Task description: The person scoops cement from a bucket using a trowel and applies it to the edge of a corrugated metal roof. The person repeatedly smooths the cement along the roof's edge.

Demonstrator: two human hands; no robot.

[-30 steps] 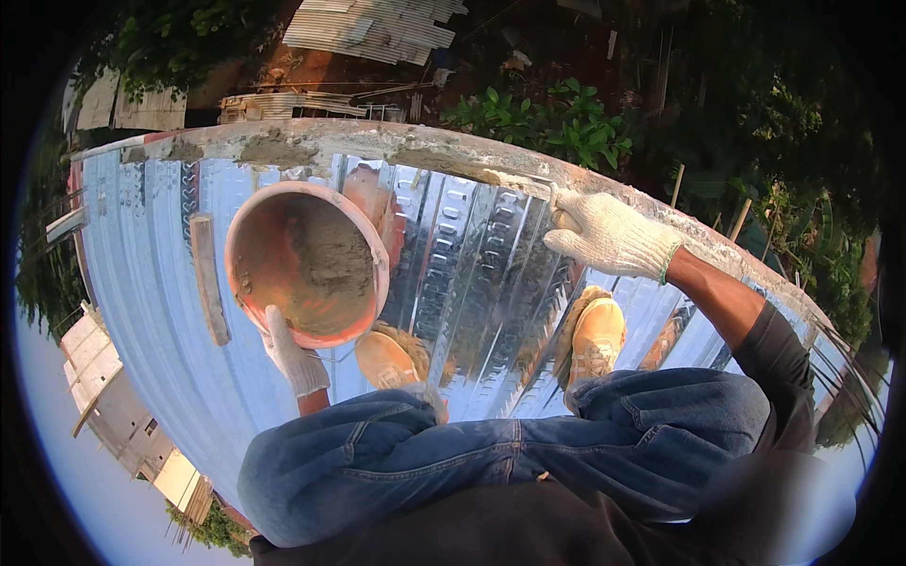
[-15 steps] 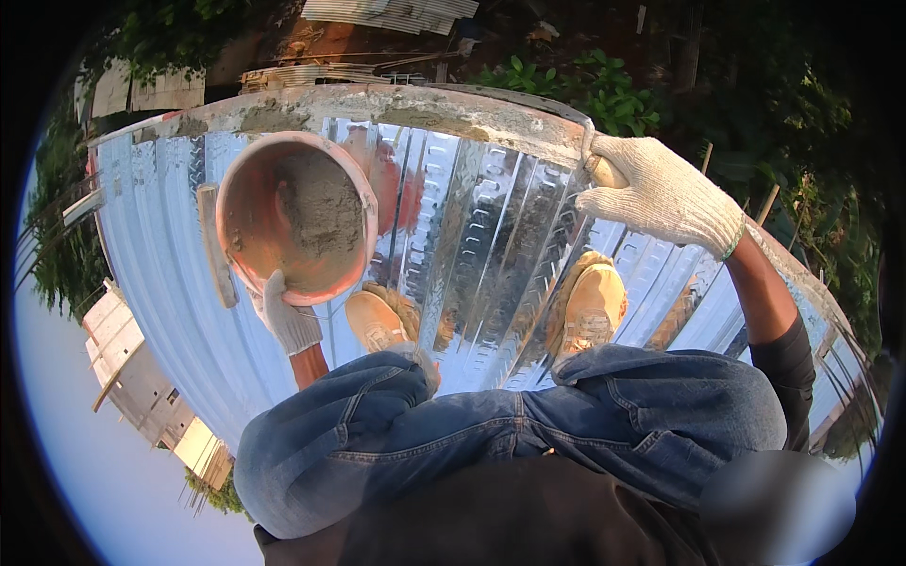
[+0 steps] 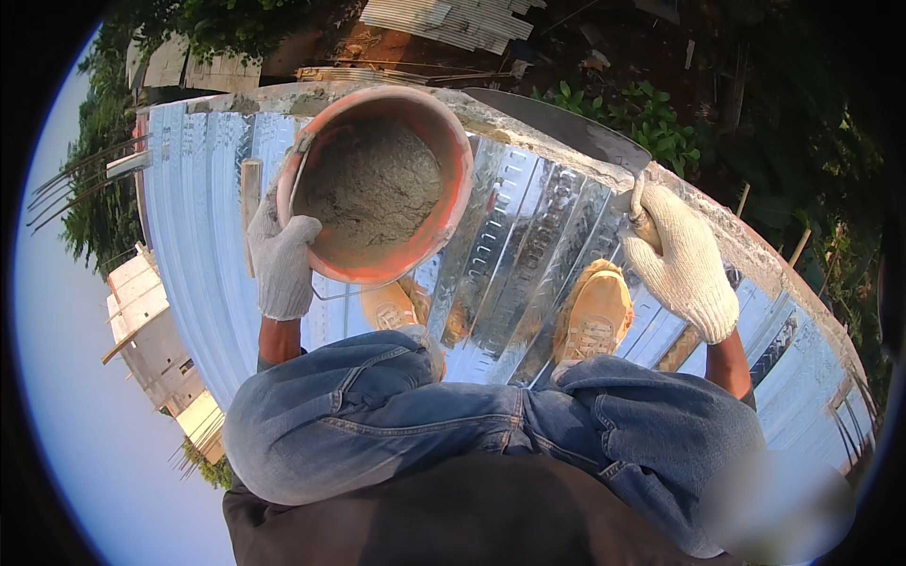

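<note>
My left hand (image 3: 287, 269), in a pale knit glove, is closed on the left rim of an orange-red bucket (image 3: 460, 179). Wet grey mortar (image 3: 373, 184) lies inside, and the bucket's mouth tilts toward me. A thin wire handle hangs along the near side of the rim. My right hand (image 3: 678, 269), gloved alike, is wrapped round the handle of a trowel. The trowel's broad dark blade (image 3: 566, 127) extends to the far left of that hand, over the mortar-smeared concrete edge (image 3: 524, 132).
Shiny ribbed metal sheeting (image 3: 198, 179) lies under my shoes (image 3: 595, 311). A wooden strip (image 3: 250, 212) rests left of the bucket. Beyond the concrete edge, lower ground holds plants (image 3: 651, 123) and corrugated sheets (image 3: 453, 21). Rebar rods (image 3: 85, 174) jut out at the far left.
The bucket has moved right and farther from me, and my left hand has shifted from its near rim to its left side. My right hand has come nearer, and the trowel blade shows more fully.
</note>
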